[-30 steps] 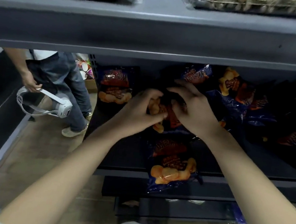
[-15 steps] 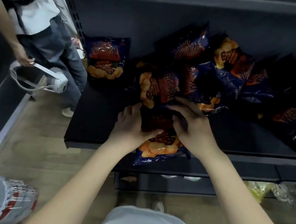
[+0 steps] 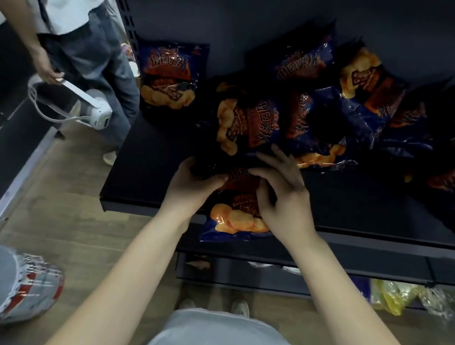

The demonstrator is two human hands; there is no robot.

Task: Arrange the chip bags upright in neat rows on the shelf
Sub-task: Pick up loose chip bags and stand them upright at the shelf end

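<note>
Both hands on one bag. My left hand (image 3: pixel 189 187) curls round the upper left edge of the chip bag (image 3: pixel 236 219), thumb across its front. My right hand (image 3: pixel 283 200) grips the upper right side, fingers arched over the top. The bag sits between my palms, printed face toward me. Its lower end hangs past the front lip of the shelf (image 3: pixel 154 191), below my wrists.

Just beyond my fingertips a tilted bag (image 3: pixel 244 122) leans on its side, nearly touching my right fingers. Behind it and off to the right of my right hand lies the heap of bags (image 3: pixel 345 101), slumped at mixed angles and overlapping. Those farthest right are lost in shadow.

Well left of my left hand, at the back of the shelf, a lone bag (image 3: pixel 170 78) stands upright, apart from the heap.

Below my right forearm, on a lower shelf, are yellow packets (image 3: pixel 389 295).

Far left of my left hand, another person (image 3: pixel 68 6) stands on the floor, holding a white headset (image 3: pixel 95 114) by its strap.
</note>
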